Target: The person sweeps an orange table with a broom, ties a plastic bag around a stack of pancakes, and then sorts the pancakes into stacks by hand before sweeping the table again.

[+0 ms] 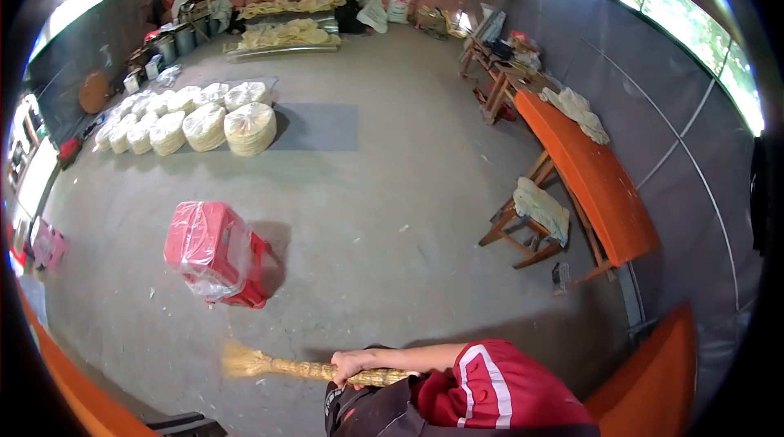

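A straw broom (298,367) lies across the bottom of the head view, its bristles to the left. My right hand (349,365) is closed around its thick, pale handle. The handle's end runs back along my forearm toward my dark apron. The bristle tip is close over the grey floor (351,274) and slightly blurred. My left hand is out of view. Ahead of the broom stands a pink-red plastic stool (204,241), wrapped in clear plastic.
Several round, pale, plastic-wrapped stacks (250,128) sit in rows at the left back. To the right are an orange-topped bench (584,171) and a wooden stool (523,233) with a cloth (541,207) on it. Pale sheets (286,35) lie at the far wall. Small scraps dot the floor.
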`<state>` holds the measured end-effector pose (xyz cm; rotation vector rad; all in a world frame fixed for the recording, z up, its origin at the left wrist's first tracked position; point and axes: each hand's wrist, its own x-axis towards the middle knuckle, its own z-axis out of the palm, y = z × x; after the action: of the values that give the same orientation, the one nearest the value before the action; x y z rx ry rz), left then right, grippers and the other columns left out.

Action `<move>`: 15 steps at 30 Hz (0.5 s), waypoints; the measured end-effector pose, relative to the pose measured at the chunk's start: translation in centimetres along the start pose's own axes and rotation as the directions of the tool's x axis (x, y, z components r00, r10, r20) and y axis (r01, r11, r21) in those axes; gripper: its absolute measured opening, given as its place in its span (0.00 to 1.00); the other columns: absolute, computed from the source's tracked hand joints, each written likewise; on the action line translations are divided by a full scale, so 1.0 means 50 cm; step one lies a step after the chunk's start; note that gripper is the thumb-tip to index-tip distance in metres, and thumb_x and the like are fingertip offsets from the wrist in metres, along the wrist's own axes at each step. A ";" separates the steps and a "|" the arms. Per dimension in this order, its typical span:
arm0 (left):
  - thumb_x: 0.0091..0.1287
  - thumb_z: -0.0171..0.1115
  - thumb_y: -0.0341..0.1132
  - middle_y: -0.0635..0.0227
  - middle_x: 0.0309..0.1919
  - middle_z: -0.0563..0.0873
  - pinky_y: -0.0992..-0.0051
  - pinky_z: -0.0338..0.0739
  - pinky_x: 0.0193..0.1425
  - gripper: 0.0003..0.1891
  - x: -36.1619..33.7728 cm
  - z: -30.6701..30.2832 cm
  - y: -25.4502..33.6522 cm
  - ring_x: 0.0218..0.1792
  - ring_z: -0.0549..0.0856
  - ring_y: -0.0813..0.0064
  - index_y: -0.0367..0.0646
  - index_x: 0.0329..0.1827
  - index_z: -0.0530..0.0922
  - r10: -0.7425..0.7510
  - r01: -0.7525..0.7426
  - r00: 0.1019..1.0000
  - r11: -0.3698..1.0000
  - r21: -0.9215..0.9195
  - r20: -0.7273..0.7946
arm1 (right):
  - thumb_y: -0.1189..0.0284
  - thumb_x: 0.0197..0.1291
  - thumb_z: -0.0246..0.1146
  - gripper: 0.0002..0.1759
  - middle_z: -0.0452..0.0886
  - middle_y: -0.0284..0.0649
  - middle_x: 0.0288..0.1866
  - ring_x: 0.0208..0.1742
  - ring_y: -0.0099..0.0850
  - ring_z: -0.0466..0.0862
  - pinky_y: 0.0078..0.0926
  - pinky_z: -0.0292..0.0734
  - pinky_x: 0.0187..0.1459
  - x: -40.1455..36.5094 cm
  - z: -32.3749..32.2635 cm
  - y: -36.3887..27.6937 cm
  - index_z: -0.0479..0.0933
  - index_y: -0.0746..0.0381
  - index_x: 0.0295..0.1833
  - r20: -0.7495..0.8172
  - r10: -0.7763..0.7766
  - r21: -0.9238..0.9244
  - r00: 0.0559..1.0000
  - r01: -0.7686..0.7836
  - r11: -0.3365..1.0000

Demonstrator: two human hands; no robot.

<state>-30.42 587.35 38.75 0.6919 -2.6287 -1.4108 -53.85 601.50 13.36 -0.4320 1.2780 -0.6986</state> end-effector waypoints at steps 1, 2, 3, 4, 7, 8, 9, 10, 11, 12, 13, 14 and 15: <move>0.47 0.68 0.36 0.54 0.31 0.80 0.68 0.73 0.34 0.21 0.020 0.005 -0.014 0.31 0.80 0.59 0.35 0.42 0.76 0.000 0.002 1.000 0.996 0.087 -0.019 | 0.76 0.39 0.63 0.14 0.74 0.42 0.17 0.12 0.28 0.75 0.26 0.70 0.13 -0.001 -0.008 0.005 0.69 0.71 0.31 -0.043 -0.009 -0.011 0.999 0.009 1.000; 0.48 0.67 0.34 0.56 0.30 0.80 0.68 0.74 0.34 0.19 0.048 0.025 -0.033 0.31 0.80 0.60 0.40 0.44 0.76 0.077 -0.046 0.993 0.951 0.305 -0.090 | 0.76 0.38 0.63 0.14 0.74 0.42 0.17 0.12 0.28 0.75 0.26 0.70 0.13 -0.004 -0.020 0.010 0.69 0.71 0.32 -0.089 0.008 -0.007 0.996 -0.008 1.000; 0.48 0.67 0.35 0.54 0.31 0.80 0.65 0.74 0.36 0.20 0.069 0.042 -0.088 0.32 0.80 0.57 0.41 0.45 0.75 0.110 -0.089 0.993 0.933 0.349 -0.042 | 0.76 0.38 0.63 0.15 0.73 0.42 0.16 0.12 0.28 0.74 0.26 0.70 0.12 -0.013 -0.032 0.017 0.69 0.70 0.33 -0.169 -0.003 0.034 0.986 0.009 0.999; 0.49 0.67 0.35 0.54 0.32 0.80 0.65 0.74 0.37 0.21 0.090 0.058 -0.130 0.33 0.80 0.57 0.41 0.46 0.74 0.062 -0.075 0.997 0.946 0.317 0.052 | 0.76 0.38 0.63 0.15 0.73 0.42 0.16 0.12 0.27 0.74 0.26 0.69 0.12 -0.031 -0.043 0.022 0.68 0.70 0.33 -0.228 0.017 0.082 0.973 0.002 0.997; 0.51 0.64 0.37 0.49 0.37 0.79 0.62 0.74 0.39 0.23 0.133 0.132 -0.234 0.36 0.79 0.53 0.39 0.50 0.72 -0.039 -0.049 0.972 0.929 0.366 0.231 | 0.75 0.40 0.62 0.16 0.73 0.41 0.15 0.12 0.27 0.74 0.25 0.69 0.12 -0.083 -0.087 0.060 0.67 0.69 0.35 -0.395 0.051 0.184 0.917 0.025 0.983; 0.51 0.63 0.38 0.48 0.37 0.79 0.62 0.74 0.39 0.23 0.136 0.163 -0.262 0.36 0.79 0.53 0.38 0.50 0.71 -0.024 -0.092 0.969 0.891 0.445 0.248 | 0.76 0.41 0.62 0.15 0.73 0.41 0.16 0.12 0.27 0.74 0.25 0.69 0.12 -0.094 -0.109 0.091 0.67 0.69 0.35 -0.447 0.064 0.226 0.892 0.043 0.973; 0.52 0.63 0.38 0.47 0.38 0.79 0.61 0.74 0.39 0.24 0.135 0.196 -0.289 0.36 0.79 0.52 0.37 0.51 0.71 -0.011 -0.135 0.964 0.839 0.527 0.264 | 0.76 0.42 0.62 0.14 0.73 0.40 0.16 0.12 0.27 0.74 0.25 0.70 0.12 -0.108 -0.127 0.122 0.67 0.69 0.35 -0.494 0.074 0.266 0.867 0.070 0.961; 0.52 0.62 0.38 0.44 0.38 0.78 0.60 0.74 0.40 0.25 0.131 0.230 -0.321 0.37 0.79 0.49 0.34 0.51 0.71 0.012 -0.172 0.955 0.836 0.521 0.296 | 0.77 0.43 0.61 0.13 0.73 0.40 0.17 0.12 0.28 0.75 0.26 0.71 0.13 -0.131 -0.145 0.135 0.67 0.68 0.35 -0.526 0.141 0.288 0.838 0.019 0.957; 0.51 0.63 0.39 0.44 0.38 0.79 0.60 0.74 0.40 0.25 0.124 0.261 -0.326 0.38 0.79 0.48 0.34 0.51 0.71 -0.012 -0.159 0.948 0.848 0.506 0.317 | 0.77 0.43 0.62 0.12 0.74 0.40 0.18 0.13 0.28 0.75 0.27 0.72 0.14 -0.144 -0.165 0.165 0.68 0.68 0.34 -0.568 0.213 0.383 0.795 0.025 0.924; 0.51 0.63 0.39 0.44 0.38 0.79 0.59 0.74 0.40 0.26 0.118 0.289 -0.324 0.38 0.79 0.48 0.34 0.51 0.71 -0.033 -0.146 0.942 0.855 0.497 0.333 | 0.77 0.44 0.62 0.12 0.74 0.40 0.18 0.13 0.28 0.76 0.27 0.73 0.14 -0.164 -0.185 0.192 0.68 0.68 0.34 -0.602 0.218 0.436 0.768 0.087 0.896; 0.51 0.64 0.39 0.44 0.38 0.79 0.59 0.74 0.40 0.26 0.110 0.312 -0.314 0.38 0.79 0.47 0.34 0.51 0.71 -0.054 -0.132 0.937 0.860 0.493 0.345 | 0.77 0.44 0.62 0.12 0.74 0.40 0.18 0.14 0.28 0.76 0.27 0.74 0.15 -0.189 -0.201 0.209 0.68 0.68 0.34 -0.634 0.221 0.482 0.741 0.155 0.863; 0.50 0.64 0.39 0.43 0.37 0.79 0.59 0.74 0.41 0.26 0.099 0.331 -0.300 0.38 0.79 0.47 0.35 0.51 0.71 -0.061 -0.117 0.934 0.879 0.463 0.353 | 0.76 0.44 0.62 0.12 0.73 0.39 0.18 0.14 0.28 0.76 0.27 0.74 0.15 -0.213 -0.218 0.219 0.68 0.67 0.34 -0.664 0.213 0.502 0.717 0.217 0.837; 0.50 0.64 0.39 0.43 0.36 0.79 0.58 0.74 0.42 0.25 0.093 0.354 -0.284 0.39 0.79 0.47 0.35 0.50 0.72 -0.067 -0.102 0.930 0.897 0.431 0.360 | 0.76 0.44 0.62 0.12 0.73 0.39 0.18 0.15 0.28 0.76 0.27 0.74 0.15 -0.238 -0.237 0.229 0.68 0.67 0.34 -0.692 0.208 0.520 0.691 0.278 0.808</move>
<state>-34.46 592.34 16.50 0.4638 -3.2984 -1.0134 -64.16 618.94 11.42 0.4127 1.6890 -1.3442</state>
